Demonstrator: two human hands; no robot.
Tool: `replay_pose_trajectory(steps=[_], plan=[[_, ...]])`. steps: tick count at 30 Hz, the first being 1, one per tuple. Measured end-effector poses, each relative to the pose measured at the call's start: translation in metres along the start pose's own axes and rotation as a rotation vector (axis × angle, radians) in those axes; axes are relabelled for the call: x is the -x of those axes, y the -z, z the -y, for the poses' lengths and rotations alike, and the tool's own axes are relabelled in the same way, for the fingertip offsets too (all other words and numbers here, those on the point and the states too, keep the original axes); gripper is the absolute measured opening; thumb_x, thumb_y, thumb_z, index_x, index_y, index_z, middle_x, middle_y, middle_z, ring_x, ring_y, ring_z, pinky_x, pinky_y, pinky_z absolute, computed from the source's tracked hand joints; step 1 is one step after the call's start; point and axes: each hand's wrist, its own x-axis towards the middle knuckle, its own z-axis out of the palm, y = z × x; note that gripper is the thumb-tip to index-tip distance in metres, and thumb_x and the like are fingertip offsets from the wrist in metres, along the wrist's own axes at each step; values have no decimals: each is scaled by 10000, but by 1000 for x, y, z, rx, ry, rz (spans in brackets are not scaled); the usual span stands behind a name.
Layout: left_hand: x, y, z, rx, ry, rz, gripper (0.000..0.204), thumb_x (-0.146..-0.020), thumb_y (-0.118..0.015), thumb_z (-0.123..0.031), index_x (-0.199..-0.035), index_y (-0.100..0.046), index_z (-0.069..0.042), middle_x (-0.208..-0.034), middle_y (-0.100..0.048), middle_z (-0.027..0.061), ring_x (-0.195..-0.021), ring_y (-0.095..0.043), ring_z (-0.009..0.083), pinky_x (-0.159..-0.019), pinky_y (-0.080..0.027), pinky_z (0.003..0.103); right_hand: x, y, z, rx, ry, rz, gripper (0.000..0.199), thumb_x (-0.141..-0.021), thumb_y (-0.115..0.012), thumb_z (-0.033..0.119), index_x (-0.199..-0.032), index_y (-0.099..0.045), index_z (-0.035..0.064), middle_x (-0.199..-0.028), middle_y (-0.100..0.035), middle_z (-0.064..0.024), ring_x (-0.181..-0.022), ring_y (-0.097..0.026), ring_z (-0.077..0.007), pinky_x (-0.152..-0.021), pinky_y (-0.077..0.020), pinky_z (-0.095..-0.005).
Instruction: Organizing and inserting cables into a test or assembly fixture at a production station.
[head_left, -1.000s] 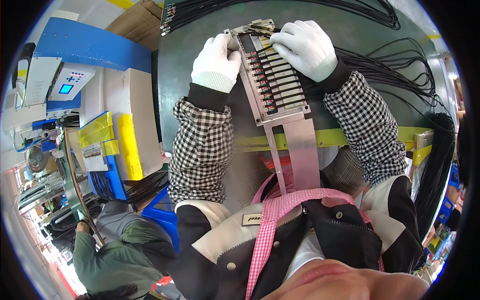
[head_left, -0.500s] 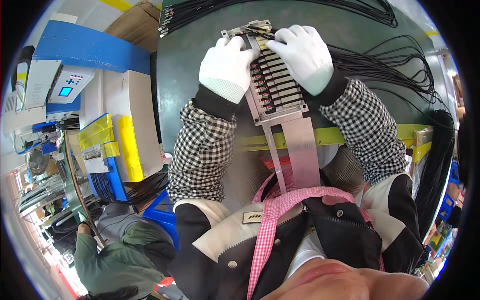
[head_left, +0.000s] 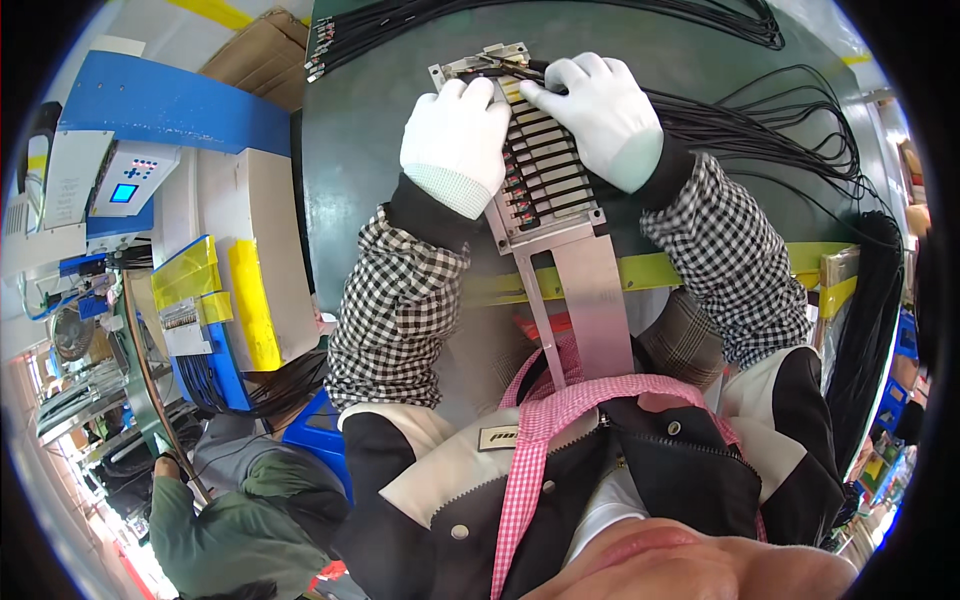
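A metal slotted fixture (head_left: 556,236) lies tilted on the green table, with several black cables (head_left: 556,168) laid side by side in its slots. Small connectors with red and metal parts (head_left: 517,190) line its left side. My left hand (head_left: 455,138), in a white glove, bends over the upper left edge; its fingers are curled and their tips are hidden. At the upper right edge, my gloved right hand (head_left: 606,118) pinches a black cable between thumb and fingers, close to the top slots. Loose cable ends (head_left: 505,66) cross the fixture's far end.
Black cables (head_left: 740,125) trail rightward over the table (head_left: 370,190), and another bundle (head_left: 560,5) runs along the far edge. To the left stands a blue and white machine (head_left: 130,175) with a small screen. A person in a green sleeve (head_left: 215,520) sits at lower left.
My left hand has shifted slightly nearer, its fingers now more tucked over the fixture's left edge. My right hand stays at the top slots. The whole view has drifted a little.
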Motion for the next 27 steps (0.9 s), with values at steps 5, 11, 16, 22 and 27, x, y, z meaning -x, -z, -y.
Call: replay_pose_trajectory(steps=[5,11,16,22,27], plan=[[1,-3,-1,33,-10,-35,208,-776,-578,-134,-971,-651,-126,-923,-560,39,-816,-558,244,-690,-476,338,-9,-3,-27,-174,-211,-67,321,-807,-606,188,-1124,-643,148,-1004,-589,-46,-907,-553,-224,-805,-441,-331],[2,-13,2,234,134,-200,158,-795,-605,-159,-942,-624,-105,-913,-574,64,-761,-592,231,-673,-483,333,-16,16,-28,-345,-217,-194,278,-828,-624,189,-1093,-655,112,-927,-632,-48,-809,-582,-242,-748,-463,-324],[-8,6,-2,713,357,-386,151,-831,-625,-200,-934,-627,-89,-865,-599,57,-682,-591,208,-622,-471,298,-22,4,-30,-401,63,-490,238,-813,-656,177,-1030,-670,77,-910,-653,-44,-783,-598,-224,-732,-467,-301],[-4,1,6,805,301,-300,158,-852,-634,-210,-923,-633,-69,-812,-613,63,-625,-570,194,-592,-455,291,-15,2,-8,-674,2,-363,185,-817,-667,155,-973,-678,57,-908,-657,-48,-769,-603,-215,-705,-471,-290],[-2,6,13,1372,547,-22,190,-863,-620,-246,-892,-632,-58,-790,-615,74,-598,-549,210,-587,-455,310,-10,8,-2,-706,-10,-191,186,-845,-643,178,-990,-672,66,-894,-651,-47,-740,-594,-218,-666,-469,-291]])
